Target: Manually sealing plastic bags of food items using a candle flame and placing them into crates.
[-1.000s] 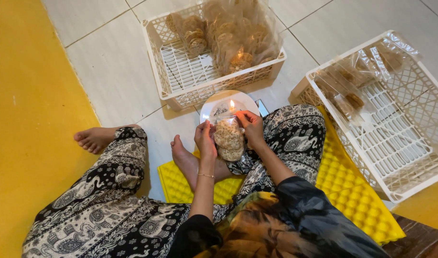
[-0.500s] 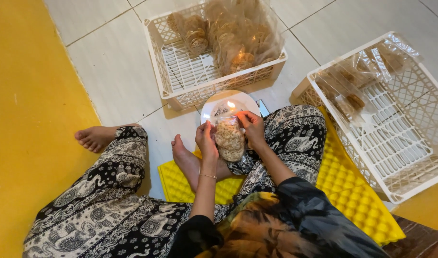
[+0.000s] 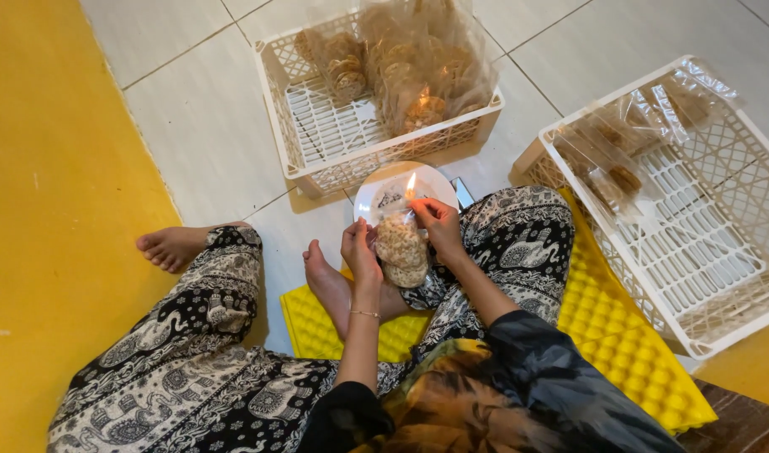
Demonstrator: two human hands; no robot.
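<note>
From the head camera I see my left hand (image 3: 359, 252) and right hand (image 3: 435, 225) both pinched shut on a small clear bag of crackers (image 3: 401, 248), held over my lap just in front of a white plate (image 3: 384, 191). The bag hangs upright, long axis vertical, its neck pointing up toward a candle flame (image 3: 411, 184). One white crate (image 3: 376, 143) of filled bags sits beyond the plate, and another crate (image 3: 686, 243) to my right.
</note>
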